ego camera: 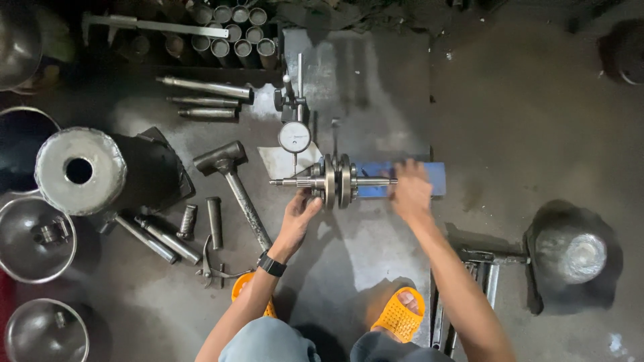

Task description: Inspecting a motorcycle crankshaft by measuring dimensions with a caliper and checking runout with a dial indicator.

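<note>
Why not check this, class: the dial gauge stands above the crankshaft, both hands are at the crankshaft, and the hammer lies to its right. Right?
Not quite. The head view shows the hammer left of the crankshaft, not right. The dial gauge does stand above it, with the left hand and right hand at it.

A grimy metal workshop: a hammer [231,184], dial gauge [294,136] and steel tubes [235,30] crowd the floor.

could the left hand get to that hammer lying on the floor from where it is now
Probably yes. The left hand rests at the crankshaft, and the hammer lies just to its left, handle end nearest the wrist. Nothing lies between them on the floor.
</note>
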